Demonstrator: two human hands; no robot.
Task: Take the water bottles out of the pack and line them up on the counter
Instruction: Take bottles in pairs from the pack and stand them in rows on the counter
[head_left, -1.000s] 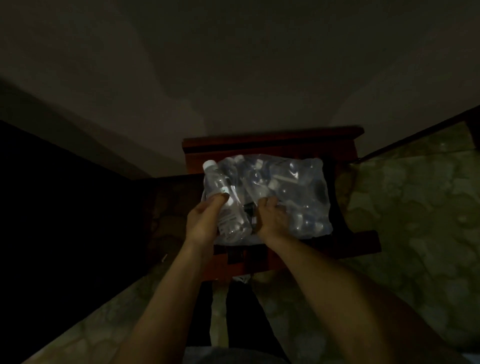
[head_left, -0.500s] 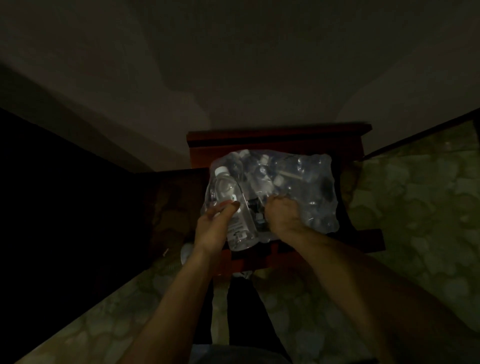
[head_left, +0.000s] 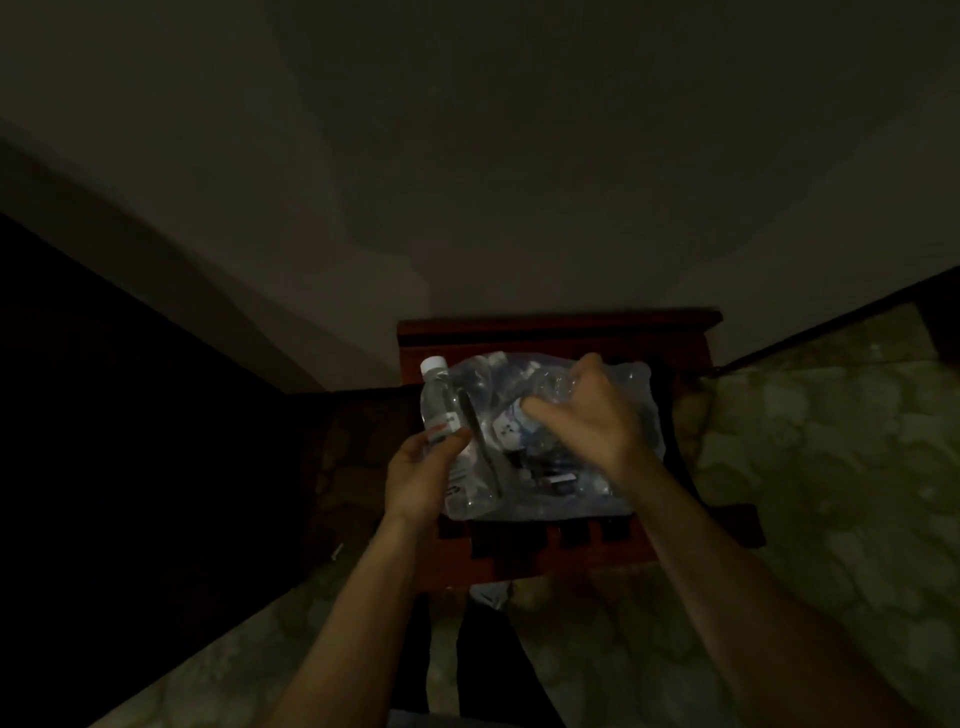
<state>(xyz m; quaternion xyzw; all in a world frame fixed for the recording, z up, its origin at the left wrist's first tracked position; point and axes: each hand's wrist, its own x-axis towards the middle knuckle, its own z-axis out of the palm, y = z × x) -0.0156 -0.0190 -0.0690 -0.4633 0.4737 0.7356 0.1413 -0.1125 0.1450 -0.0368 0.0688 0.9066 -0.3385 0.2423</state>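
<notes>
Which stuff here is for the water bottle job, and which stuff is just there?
For the job:
- water bottle, held by the left hand
- plastic pack of bottles, gripped by the right hand
- red wooden stand under the pack

Just there:
- patterned floor
- plain wall

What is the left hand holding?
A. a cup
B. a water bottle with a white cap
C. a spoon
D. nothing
B: the left hand grips a clear water bottle with a white cap, at the left edge of the plastic pack.
</notes>
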